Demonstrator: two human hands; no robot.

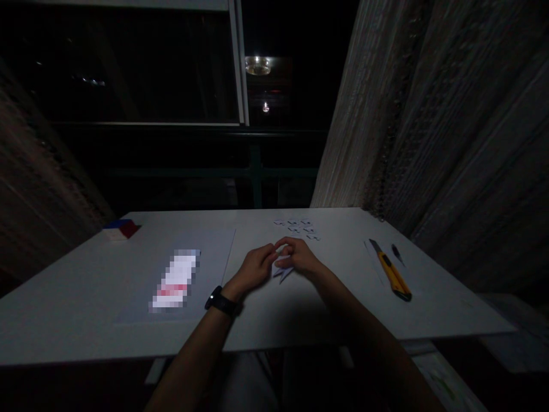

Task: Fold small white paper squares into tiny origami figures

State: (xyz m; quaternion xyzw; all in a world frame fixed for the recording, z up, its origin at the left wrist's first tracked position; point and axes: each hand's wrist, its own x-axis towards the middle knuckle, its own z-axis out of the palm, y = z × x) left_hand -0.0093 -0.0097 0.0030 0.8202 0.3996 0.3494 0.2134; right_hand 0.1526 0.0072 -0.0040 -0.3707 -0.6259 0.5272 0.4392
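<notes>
Near the middle of the white table, a small piece of folded white paper (283,273) with pointed ends sits between my two hands. My left hand (256,264), with a dark watch on its wrist, has its fingers closed at the paper's left side. My right hand (299,256) curls over from the other side, thumb and fingers closed on the paper. The fingertips of both hands meet at its upper edge, so part of it is hidden. Just beyond my hands lie several small white paper pieces (294,224) with dark marks, in loose rows.
A yellow utility knife (392,272) lies on the table (338,332) at right, beside a small dark pointed object (397,253). At left, a lit, blurred-out phone screen (175,280) rests on a pale sheet (218,257). A coloured cube (120,229) stands at the far left.
</notes>
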